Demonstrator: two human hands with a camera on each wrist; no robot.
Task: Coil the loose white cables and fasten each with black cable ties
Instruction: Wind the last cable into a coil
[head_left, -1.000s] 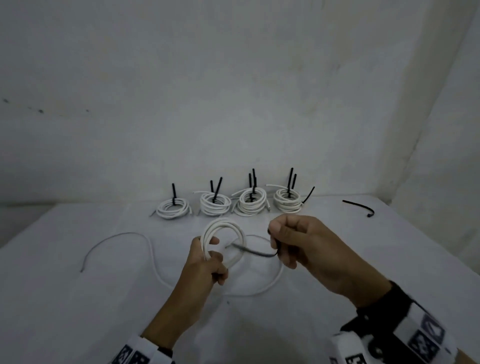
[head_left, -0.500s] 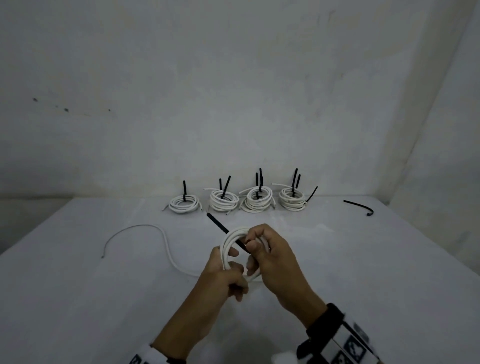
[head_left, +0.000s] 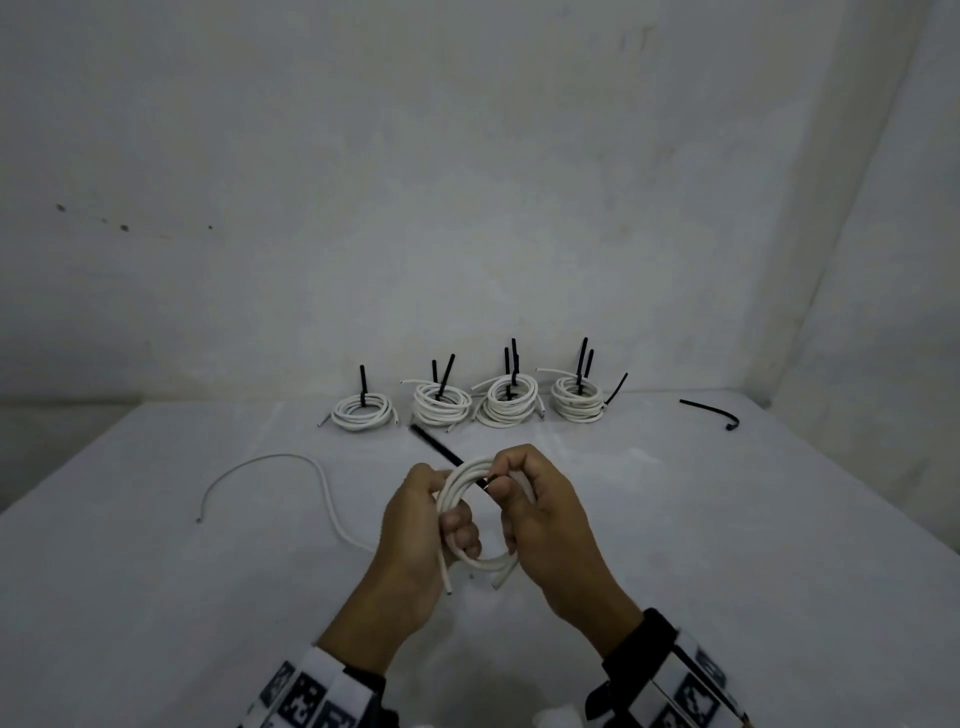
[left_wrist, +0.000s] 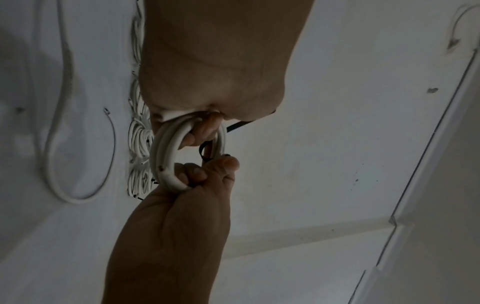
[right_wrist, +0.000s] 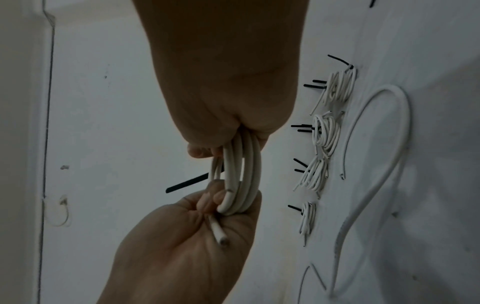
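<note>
A coil of white cable (head_left: 460, 493) is held above the table between both hands. My left hand (head_left: 457, 525) grips its left side, and a cut cable end (right_wrist: 221, 236) sticks out below the palm. My right hand (head_left: 496, 483) curls round the coil's right side, thumb and forefinger pinching a black cable tie (head_left: 434, 444) at the top of the coil. The tie's tail points up and left, away from me. The left wrist view shows the tie (left_wrist: 203, 155) bent round the strands beside the right thumb. Whether the tie is locked is hidden.
Several tied coils (head_left: 509, 402) with upright black tie tails stand in a row by the back wall. A loose white cable (head_left: 291, 460) snakes across the table on the left. One spare black tie (head_left: 709, 410) lies at the far right. Walls close the back and right.
My right hand, which held the tie stretched out to the right, has come in against the coil. The tie's tail now sticks out up and left. The left hand keeps its grip.
</note>
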